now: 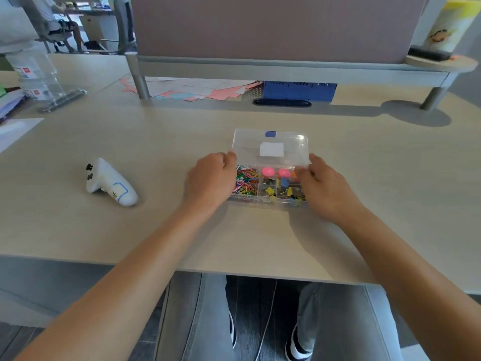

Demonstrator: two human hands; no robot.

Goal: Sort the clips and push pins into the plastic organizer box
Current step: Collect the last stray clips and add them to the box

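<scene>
On the surface (260, 243), the left hand (210, 178) and right hand (325, 188) each pinch a side of the clear lid (270, 144), so fold it down slowly and evenly over the box (260, 201) until it shuts.

The pale wooden desk (260, 235) is bare in front of the clear plastic organizer box (269, 178) and to its right. On the left, well apart, lies a white handheld controller (110, 182). Behind the box, a grey raised shelf (286, 71) and scattered pink and white papers (192, 89) block the far side.
</scene>
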